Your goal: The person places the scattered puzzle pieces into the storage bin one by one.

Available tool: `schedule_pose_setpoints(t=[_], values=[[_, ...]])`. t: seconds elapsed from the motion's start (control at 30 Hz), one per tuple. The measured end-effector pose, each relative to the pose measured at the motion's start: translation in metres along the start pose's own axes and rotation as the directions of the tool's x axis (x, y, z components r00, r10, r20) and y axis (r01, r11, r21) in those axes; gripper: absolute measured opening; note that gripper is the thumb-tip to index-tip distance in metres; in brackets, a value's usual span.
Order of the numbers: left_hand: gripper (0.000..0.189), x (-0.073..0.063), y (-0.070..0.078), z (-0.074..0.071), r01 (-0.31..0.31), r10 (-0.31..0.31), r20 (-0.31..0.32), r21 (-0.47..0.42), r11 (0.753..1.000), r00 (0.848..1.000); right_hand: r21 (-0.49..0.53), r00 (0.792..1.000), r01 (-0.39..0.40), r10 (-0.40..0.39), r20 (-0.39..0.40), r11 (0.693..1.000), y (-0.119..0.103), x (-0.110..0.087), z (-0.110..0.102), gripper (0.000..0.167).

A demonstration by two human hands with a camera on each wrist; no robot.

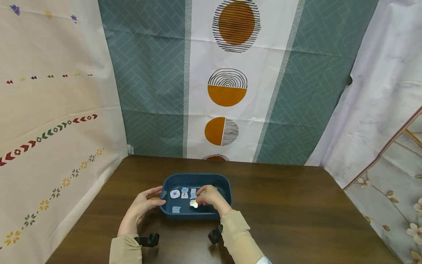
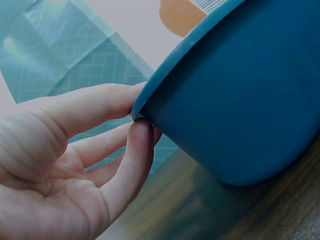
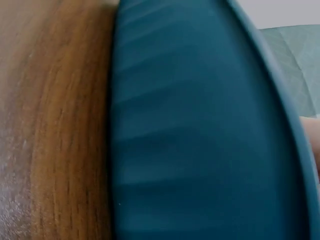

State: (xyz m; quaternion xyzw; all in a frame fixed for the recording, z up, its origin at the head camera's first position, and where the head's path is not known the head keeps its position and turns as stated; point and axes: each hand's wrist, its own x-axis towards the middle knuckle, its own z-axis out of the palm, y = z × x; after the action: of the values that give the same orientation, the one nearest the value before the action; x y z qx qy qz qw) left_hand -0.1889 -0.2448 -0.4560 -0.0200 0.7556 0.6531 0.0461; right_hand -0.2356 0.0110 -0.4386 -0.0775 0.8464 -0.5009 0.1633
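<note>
Nearest you, your left hand (image 1: 140,211) steadies the blue tub (image 1: 224,187) at its left rim, thumb and fingers pinching the edge. Your right hand (image 1: 209,198) reaches over the near wall into the tub, fingers curled around a small pale shiny piece (image 1: 193,204). That piece looks light, thin and probably slippery, so pinch it by its edges. The tub sits on the dark wooden table (image 1: 296,220), near its middle. Inside lie more small flat pieces: a round star-marked one (image 1: 174,194) at far left, others beside it.
</note>
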Motion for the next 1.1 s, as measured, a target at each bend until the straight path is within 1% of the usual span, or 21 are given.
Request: schedule_pose_setpoints(t=[0.2, 0.3, 0.47, 0.6, 0.77, 1.1], values=[[0.064, 0.000, -0.002, 0.000, -0.006, 0.006, 0.007, 0.000, 1.000, 1.000, -0.009, 1.000, -0.022, 0.022, 0.003, 1.000, 0.003, 0.002, 0.005, 0.021], [0.064, 0.000, -0.002, 0.001, 0.000, 0.000, -0.001, -0.001, 1.000, 1.000, -0.006, 0.999, -0.032, 0.032, 0.008, 0.999, 0.005, 0.003, 0.007, 0.019], [0.067, -0.001, -0.002, 0.001, -0.007, 0.007, 0.014, -0.006, 1.000, 1.000, -0.013, 0.999, -0.043, 0.043, 0.010, 0.999, 0.008, 0.004, 0.011, 0.017], [0.069, 0.000, -0.003, 0.001, -0.011, 0.011, 0.020, -0.014, 1.000, 1.000, -0.024, 0.999, -0.039, 0.039, 0.006, 0.999, 0.009, 0.004, 0.012, 0.016], [0.068, -0.001, -0.002, 0.002, 0.007, -0.007, 0.011, -0.020, 1.000, 1.000, -0.034, 0.999, -0.040, 0.040, 0.005, 0.999, 0.009, 0.004, 0.013, 0.016], [0.067, -0.002, 0.000, 0.000, -0.009, 0.009, 0.009, -0.013, 1.000, 1.000, -0.025, 0.999, -0.043, 0.043, 0.013, 0.999, 0.006, 0.006, 0.013, 0.015]])
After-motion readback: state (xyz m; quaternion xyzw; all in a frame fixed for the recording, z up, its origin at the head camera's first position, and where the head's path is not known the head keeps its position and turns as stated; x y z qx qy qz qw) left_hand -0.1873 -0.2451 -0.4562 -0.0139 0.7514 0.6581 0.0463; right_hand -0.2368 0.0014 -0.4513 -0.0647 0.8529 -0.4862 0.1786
